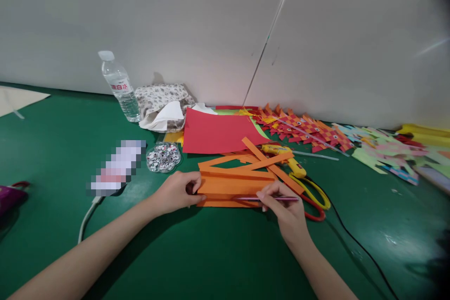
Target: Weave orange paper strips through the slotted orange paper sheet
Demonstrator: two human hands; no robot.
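Note:
My left hand (177, 192) pinches the left edge of an orange paper sheet (230, 187) lying on the green table (211, 253). My right hand (281, 204) is closed on a thin pink pen (270, 198), laid across the sheet's lower right part with its tip pointing left. Several cut orange strips (262, 159) lie crossed on and above the sheet.
A red paper sheet (218, 133) lies behind the orange one. Googly eyes (163, 157), a water bottle (121, 86), a patterned pouch (160, 101) with tissue, a yellow glue gun (290, 159), scissors (314, 197), woven paper fish (305, 129), and a black cable (358, 243) are around. White boards wall the back.

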